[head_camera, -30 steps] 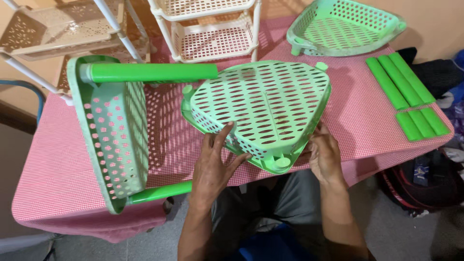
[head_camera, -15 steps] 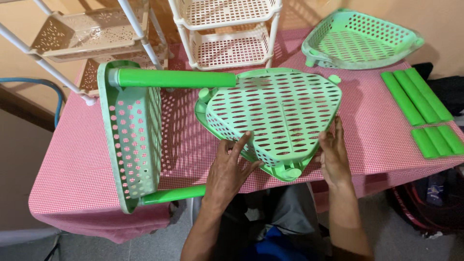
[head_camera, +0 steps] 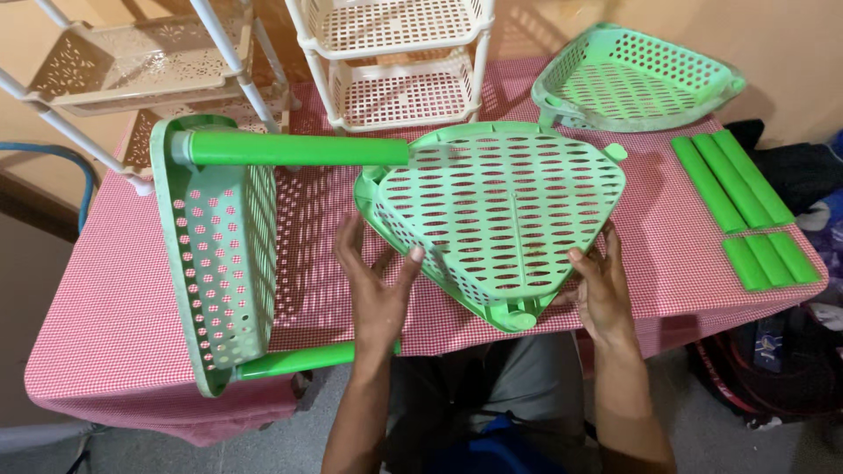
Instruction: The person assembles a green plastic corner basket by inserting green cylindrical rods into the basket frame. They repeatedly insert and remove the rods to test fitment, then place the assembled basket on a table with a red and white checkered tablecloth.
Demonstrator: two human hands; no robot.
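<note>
Head cam: both hands grip a green perforated corner shelf tray, tilted up off the checkered desk. Left hand clasps its left edge, right hand its right edge. Green tubes lie right of it.

Both hands grip a green perforated corner shelf held upside down over a table with a red checked cloth: the left hand on its near-left edge, the right hand on its near-right edge. To the left lies a second green shelf on its side with two green tubes fitted in it. A third green shelf, loose green tubes and a cream rack sit farther back.
</note>
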